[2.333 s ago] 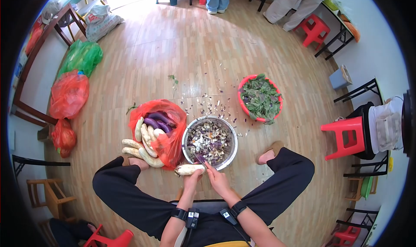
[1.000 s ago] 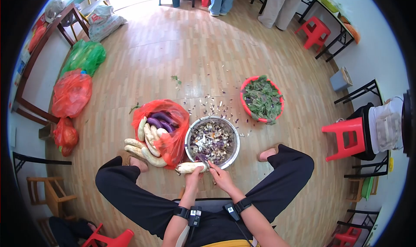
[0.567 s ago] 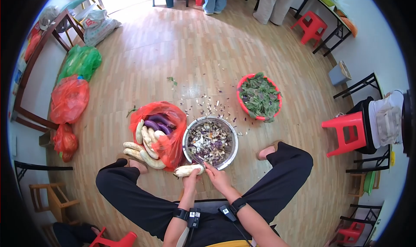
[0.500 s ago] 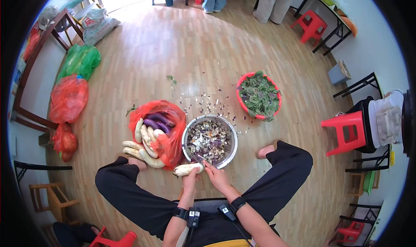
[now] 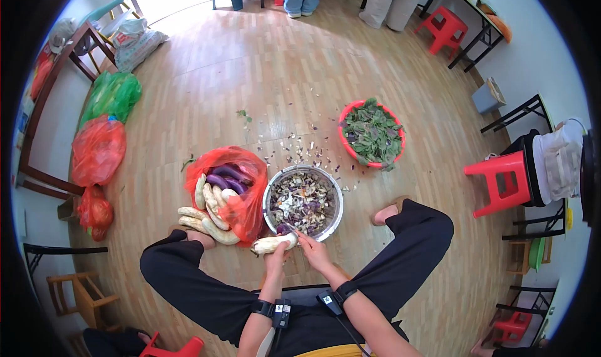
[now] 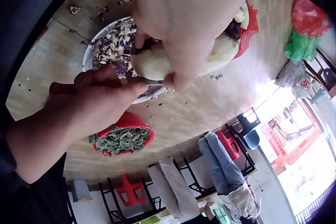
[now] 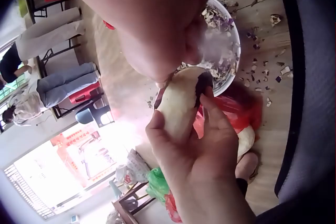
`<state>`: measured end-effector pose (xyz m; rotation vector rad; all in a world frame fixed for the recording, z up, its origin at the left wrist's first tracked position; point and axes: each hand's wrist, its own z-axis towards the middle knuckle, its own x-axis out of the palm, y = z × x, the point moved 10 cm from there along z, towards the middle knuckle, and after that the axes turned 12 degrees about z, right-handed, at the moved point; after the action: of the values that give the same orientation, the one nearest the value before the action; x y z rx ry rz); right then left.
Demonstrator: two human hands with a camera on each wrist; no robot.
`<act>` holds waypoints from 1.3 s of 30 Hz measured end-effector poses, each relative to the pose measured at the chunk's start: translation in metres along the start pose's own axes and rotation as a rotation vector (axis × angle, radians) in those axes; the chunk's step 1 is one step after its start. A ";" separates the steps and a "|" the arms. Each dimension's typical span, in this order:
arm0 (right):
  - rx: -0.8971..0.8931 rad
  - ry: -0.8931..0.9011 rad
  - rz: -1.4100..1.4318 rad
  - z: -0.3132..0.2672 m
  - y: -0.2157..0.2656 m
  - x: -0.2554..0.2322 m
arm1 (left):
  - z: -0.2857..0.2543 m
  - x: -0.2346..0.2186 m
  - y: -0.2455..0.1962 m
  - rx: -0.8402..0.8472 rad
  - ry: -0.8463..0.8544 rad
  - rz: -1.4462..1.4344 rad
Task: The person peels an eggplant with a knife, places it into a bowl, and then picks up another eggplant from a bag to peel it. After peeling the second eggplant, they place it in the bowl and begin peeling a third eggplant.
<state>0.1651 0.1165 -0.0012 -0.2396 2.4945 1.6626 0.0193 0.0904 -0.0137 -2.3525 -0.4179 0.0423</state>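
Observation:
My left hand [image 5: 275,258] grips a mostly peeled pale eggplant [image 5: 267,244] at the near rim of a steel bowl [image 5: 340,208]. Dark purple skin remains along part of its side, seen in the right wrist view on the eggplant [image 7: 181,98]. My right hand [image 5: 315,255] pinches a small knife beside the eggplant's bowl-side end; only a sliver of the blade [image 6: 153,82] shows in the left wrist view, and the handle is hidden in the fingers. White and purple scraps [image 5: 300,200] fill much of the bowl.
Left of the bowl, a red plastic bag [image 5: 247,218] holds purple eggplants [image 5: 228,180]; peeled ones [image 5: 220,233] lie beside it. Beyond the bowl are scattered scraps and a red basin [image 5: 342,141] of green leaves [image 5: 374,136]. A red stool [image 5: 498,178] stands right.
The right hand and knife have made small shifts at the eggplant's end, where purple skin now shows over the bowl. The left hand keeps its grip, and the head view has turned slightly.

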 end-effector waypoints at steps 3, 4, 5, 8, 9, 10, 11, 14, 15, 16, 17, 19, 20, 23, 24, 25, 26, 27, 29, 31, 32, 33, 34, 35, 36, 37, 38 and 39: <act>0.259 0.040 0.254 -0.004 -0.017 0.004 | 0.003 0.000 0.003 -0.005 -0.009 0.016; 0.259 0.039 0.253 -0.005 -0.013 0.003 | 0.004 0.000 0.005 -0.009 -0.010 0.026; 0.269 0.035 0.296 -0.006 -0.011 0.003 | 0.004 0.000 0.007 -0.010 -0.009 0.026; 0.285 -0.015 0.364 -0.004 -0.024 0.002 | 0.002 0.001 0.003 -0.001 -0.008 0.039; 0.291 -0.063 0.391 -0.001 -0.035 0.000 | 0.001 0.001 0.004 -0.019 -0.007 0.008; 0.291 -0.061 0.390 0.003 -0.046 -0.004 | -0.001 0.001 0.003 -0.039 -0.006 -0.022; 0.289 -0.132 0.378 0.005 -0.057 -0.019 | -0.003 0.001 0.000 -0.038 -0.007 -0.022; 0.166 -0.206 0.352 0.016 -0.059 -0.026 | -0.007 0.005 -0.009 -0.057 0.052 -0.152; 0.046 -0.208 0.330 0.018 -0.048 -0.028 | -0.007 0.005 -0.012 -0.023 0.040 -0.118; 0.040 -0.195 0.289 0.013 -0.029 -0.024 | -0.007 0.004 -0.014 0.012 0.031 -0.084; 0.039 -0.193 0.284 0.004 -0.012 -0.024 | -0.005 0.004 -0.011 0.011 0.031 -0.088; -0.147 -0.033 0.023 -0.009 0.034 -0.007 | 0.000 -0.001 -0.002 -0.025 0.014 -0.087; -0.398 -0.056 -0.043 -0.009 0.029 0.000 | 0.002 -0.003 0.001 -0.025 0.011 -0.089; -0.038 0.116 0.005 -0.009 0.025 0.003 | 0.001 -0.003 0.001 -0.043 0.010 -0.094; -0.040 0.117 0.005 -0.010 0.028 0.003 | 0.002 -0.004 0.002 -0.044 -0.001 -0.071; -0.071 0.100 -0.004 -0.010 0.033 0.000 | 0.002 -0.005 0.002 -0.045 -0.011 -0.047; -0.103 0.083 -0.014 -0.010 0.037 -0.002 | 0.002 -0.005 0.003 -0.045 -0.011 -0.048; -0.104 0.082 -0.016 -0.010 0.035 -0.003 | 0.002 -0.003 0.000 -0.028 0.012 -0.041; -0.170 0.043 -0.026 -0.009 0.036 -0.007 | 0.001 0.002 -0.002 -0.013 0.041 -0.033; -0.073 0.055 -0.082 -0.009 0.034 -0.009 | 0.000 0.002 -0.005 0.024 0.021 0.016; 0.024 0.072 -0.137 -0.010 0.027 -0.008 | 0.000 0.003 -0.005 0.025 0.023 0.019; 0.024 0.069 -0.134 -0.009 0.026 -0.008 | 0.001 0.001 -0.003 0.010 0.006 0.023; 0.002 0.053 -0.173 -0.008 0.024 -0.007 | 0.001 -0.001 -0.001 -0.004 -0.012 0.027; -0.020 0.038 -0.212 -0.007 0.023 -0.007 | 0.002 -0.002 0.000 -0.003 -0.010 0.031; -0.020 0.034 -0.209 -0.006 0.019 -0.006 | 0.004 -0.003 0.002 -0.005 -0.015 0.031; -0.056 0.020 -0.186 -0.004 0.019 -0.006 | 0.005 -0.004 0.004 -0.008 -0.021 0.032; -0.093 0.007 -0.163 -0.003 0.018 -0.006 | 0.006 -0.005 0.006 -0.006 -0.018 0.036; -0.093 0.003 -0.160 -0.004 0.022 -0.006 | 0.006 -0.005 0.007 -0.007 -0.021 0.024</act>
<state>0.1661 0.1214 0.0219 -0.4392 2.3341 1.7147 0.0161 0.0881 -0.0227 -2.3657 -0.4007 0.0765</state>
